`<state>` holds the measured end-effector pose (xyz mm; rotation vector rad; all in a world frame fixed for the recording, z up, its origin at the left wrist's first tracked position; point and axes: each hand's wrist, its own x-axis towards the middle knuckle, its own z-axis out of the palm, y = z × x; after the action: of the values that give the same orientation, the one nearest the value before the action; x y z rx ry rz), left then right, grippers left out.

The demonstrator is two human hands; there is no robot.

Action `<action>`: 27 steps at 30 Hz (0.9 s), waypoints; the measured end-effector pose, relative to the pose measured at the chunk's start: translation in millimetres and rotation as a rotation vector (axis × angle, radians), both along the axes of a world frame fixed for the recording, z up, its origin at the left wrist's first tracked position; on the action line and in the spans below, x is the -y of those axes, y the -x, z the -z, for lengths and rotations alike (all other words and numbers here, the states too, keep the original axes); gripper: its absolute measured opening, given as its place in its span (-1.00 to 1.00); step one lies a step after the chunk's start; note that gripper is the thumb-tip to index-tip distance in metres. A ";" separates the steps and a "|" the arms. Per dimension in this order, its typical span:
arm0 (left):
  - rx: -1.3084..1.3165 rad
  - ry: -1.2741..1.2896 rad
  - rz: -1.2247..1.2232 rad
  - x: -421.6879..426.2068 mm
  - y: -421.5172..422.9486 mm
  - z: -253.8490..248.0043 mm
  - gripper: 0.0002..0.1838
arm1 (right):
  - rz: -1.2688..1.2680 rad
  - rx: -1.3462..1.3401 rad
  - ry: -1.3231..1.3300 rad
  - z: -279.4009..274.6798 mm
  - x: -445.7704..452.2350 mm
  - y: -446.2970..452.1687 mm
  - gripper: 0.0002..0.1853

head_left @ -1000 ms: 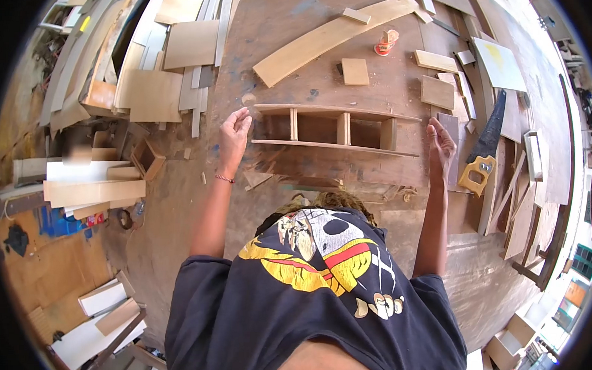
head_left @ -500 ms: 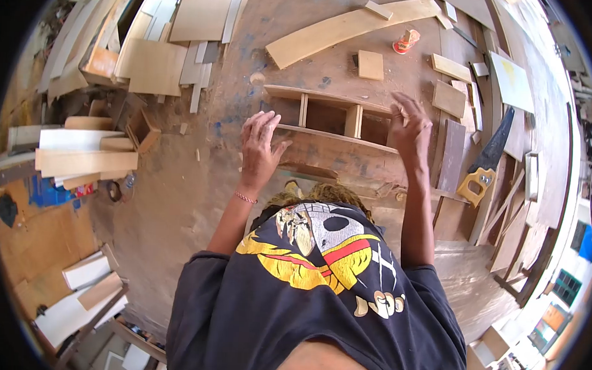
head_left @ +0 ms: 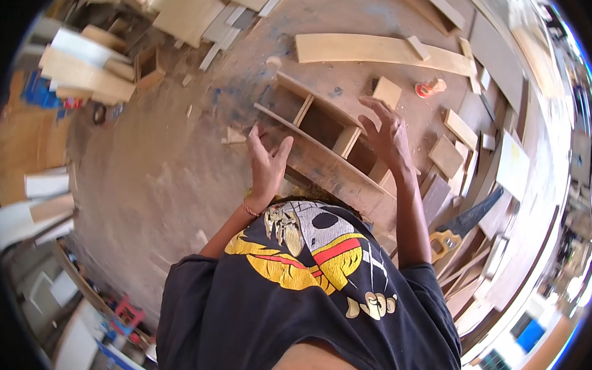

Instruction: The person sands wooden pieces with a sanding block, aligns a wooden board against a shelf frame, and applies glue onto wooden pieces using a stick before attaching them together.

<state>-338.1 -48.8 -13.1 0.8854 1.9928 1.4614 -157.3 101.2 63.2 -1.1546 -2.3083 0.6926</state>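
A narrow wooden frame (head_left: 310, 140), made of two long boards with short dividers between them, lies slantwise on the worktable. My left hand (head_left: 268, 166) is just on the near side of its left part, thumb and fingers spread, holding nothing. Over the frame's right end hovers my right hand (head_left: 388, 135), its fingers apart and curved, with nothing seen in them. That hand and forearm partly hide the right end. Beyond the right hand sits a small square wood piece (head_left: 386, 92), and a red and orange container (head_left: 431, 88) stands to its right.
A long curved board (head_left: 359, 50) lies across the far side. At right are a handsaw (head_left: 467, 223) and several offcuts, including a small block (head_left: 445, 156). Stacked panels (head_left: 188, 15) fill the far left, with more boards (head_left: 85, 73) below them.
The view has turned, so the frame now slants down to the right. My left hand has come away from the frame's left end. My right hand's fingers have spread.
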 end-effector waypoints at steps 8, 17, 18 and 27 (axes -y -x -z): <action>0.681 0.029 -0.196 -8.6 -42.2 -9.0 -0.19 | -0.587 0.093 -0.189 7.5 -52.0 46.1 -0.62; 0.711 0.051 -0.249 -28.8 -54.8 -15.3 -0.30 | -0.918 0.201 -0.250 22.3 -58.8 89.2 -0.57; 0.747 0.036 -0.258 -29.6 -55.5 -11.9 -0.32 | -0.915 0.195 -0.247 25.2 -60.5 90.1 -0.57; 0.854 0.011 -0.268 -28.2 -56.2 -5.6 -0.39 | -0.916 0.173 -0.221 39.1 -62.6 90.9 -0.78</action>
<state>-281.9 -20.6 -7.5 -0.0608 1.4761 1.5938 -248.2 163.8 24.1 0.0035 -2.9400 0.6075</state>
